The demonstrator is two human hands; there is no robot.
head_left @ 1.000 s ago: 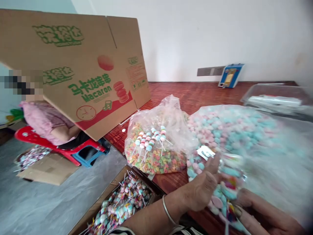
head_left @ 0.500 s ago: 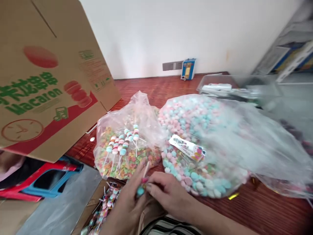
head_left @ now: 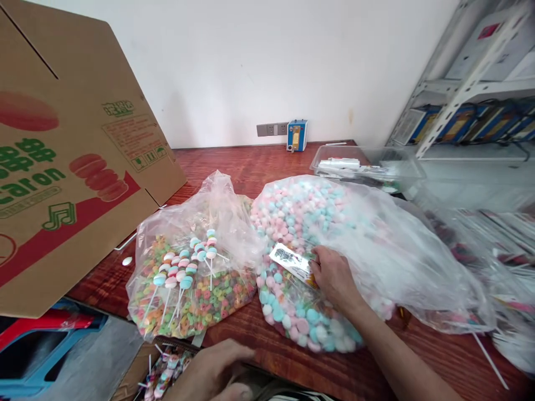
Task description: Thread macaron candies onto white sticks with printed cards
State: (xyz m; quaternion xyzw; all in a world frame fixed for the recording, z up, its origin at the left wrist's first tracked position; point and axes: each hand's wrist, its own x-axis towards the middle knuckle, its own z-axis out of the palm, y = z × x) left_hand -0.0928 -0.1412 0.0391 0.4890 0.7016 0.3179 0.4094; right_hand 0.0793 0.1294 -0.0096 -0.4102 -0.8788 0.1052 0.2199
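My right hand (head_left: 336,278) reaches over the bag of candies (head_left: 288,209), its fingertips closed at the right end of a white printed wrapper (head_left: 290,260) lying on top. The candies are pink, blue and white. My left hand (head_left: 213,370) is low in the view with fingers and thumb apart; I see nothing in it. Left of centre, several skewers of macaron-like candies on white sticks (head_left: 173,273) lie on a clear bag of colourful ring candies (head_left: 225,287). Wrapped candy sticks (head_left: 165,374) fill an open carton beside my left hand.
A large cardboard box (head_left: 92,139) stands at the left. At the back are a small blue device (head_left: 296,135) and a clear plastic bin (head_left: 330,153). More plastic bags (head_left: 507,245) lie on the right; a metal shelf (head_left: 451,89) stands behind them.
My hands were together around a candy stick; now they are apart. My right hand has moved up and right to the wrapper. The candy stick is out of sight. The view has shifted right.
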